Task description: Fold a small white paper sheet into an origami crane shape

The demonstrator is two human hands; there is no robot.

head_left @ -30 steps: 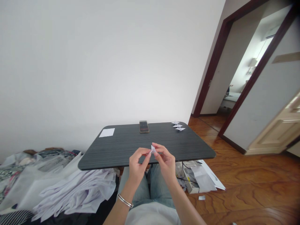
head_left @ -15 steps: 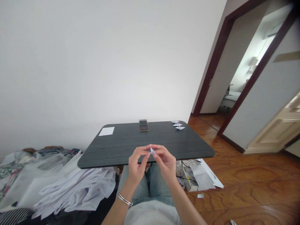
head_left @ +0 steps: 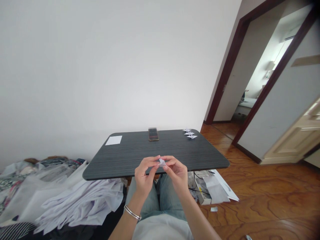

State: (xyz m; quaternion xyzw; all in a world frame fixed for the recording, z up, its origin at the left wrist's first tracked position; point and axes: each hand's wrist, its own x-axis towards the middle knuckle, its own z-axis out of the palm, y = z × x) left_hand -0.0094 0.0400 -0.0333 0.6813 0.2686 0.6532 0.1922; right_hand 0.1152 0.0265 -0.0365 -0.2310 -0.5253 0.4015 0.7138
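My left hand (head_left: 145,176) and my right hand (head_left: 176,174) meet over the near edge of the dark table (head_left: 140,153). Between their pinched fingertips is a small white folded paper piece (head_left: 162,162). A silver bracelet sits on my left wrist. At the table's far right corner stand three finished white paper cranes (head_left: 190,133). A white paper square (head_left: 114,140) lies at the far left, and a phone (head_left: 153,134) lies at the far middle.
A heap of white sheets and plastic bags (head_left: 62,196) lies left of my knees. Under the table's right side are boxes, papers and cables (head_left: 210,188) on the wooden floor. An open doorway (head_left: 260,76) is at the right.
Both hands have sunk a little toward me with the folded paper, and the fingers have shifted on it. The things on the table have not moved.
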